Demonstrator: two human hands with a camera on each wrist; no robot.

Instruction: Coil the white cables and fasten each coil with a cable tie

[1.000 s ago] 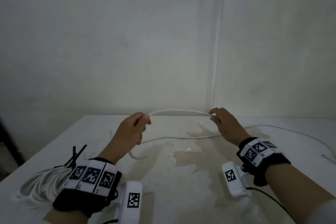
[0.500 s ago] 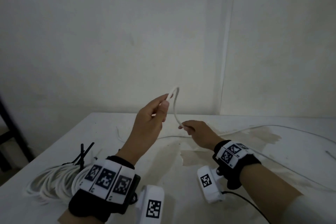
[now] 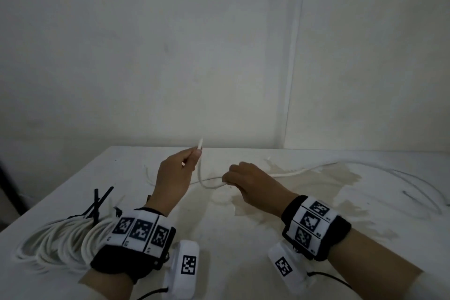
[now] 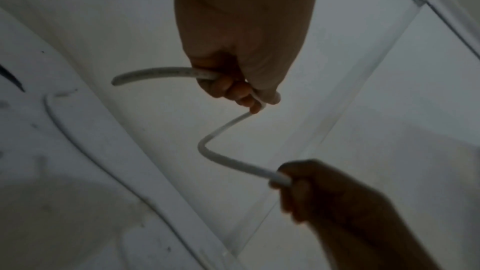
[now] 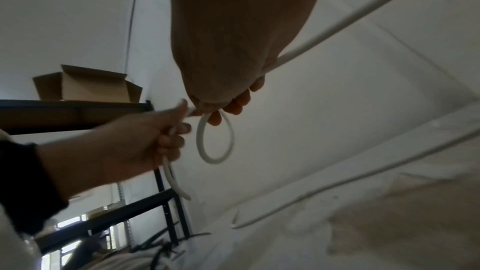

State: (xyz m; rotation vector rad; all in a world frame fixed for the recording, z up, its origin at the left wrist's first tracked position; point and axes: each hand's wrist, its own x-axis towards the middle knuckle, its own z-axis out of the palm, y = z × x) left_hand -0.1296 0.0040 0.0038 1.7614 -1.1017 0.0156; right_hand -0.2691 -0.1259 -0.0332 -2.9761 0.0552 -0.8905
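Note:
A long white cable (image 3: 304, 170) trails across the white table (image 3: 243, 238) from the right. My left hand (image 3: 191, 159) pinches it near its free end (image 3: 200, 145), which sticks upward. Close beside it, my right hand (image 3: 229, 178) grips the same cable, and a short slack loop (image 3: 207, 185) sags between the two hands above the table. In the left wrist view my left hand's fingers (image 4: 231, 87) curl round the cable. The right wrist view shows that loop (image 5: 215, 143) hanging under my right hand's fingers (image 5: 233, 106).
A finished bundle of white coils (image 3: 60, 238) bound with black cable ties (image 3: 97, 202) lies at the table's left front. The wall stands just behind the table. A black shelf rack (image 5: 161, 198) with a cardboard box (image 5: 85, 85) is off to the left.
The cable was stretched between hands held apart. My right hand came in toward the left one, the left rose and then dropped, and a slack loop now hangs between them.

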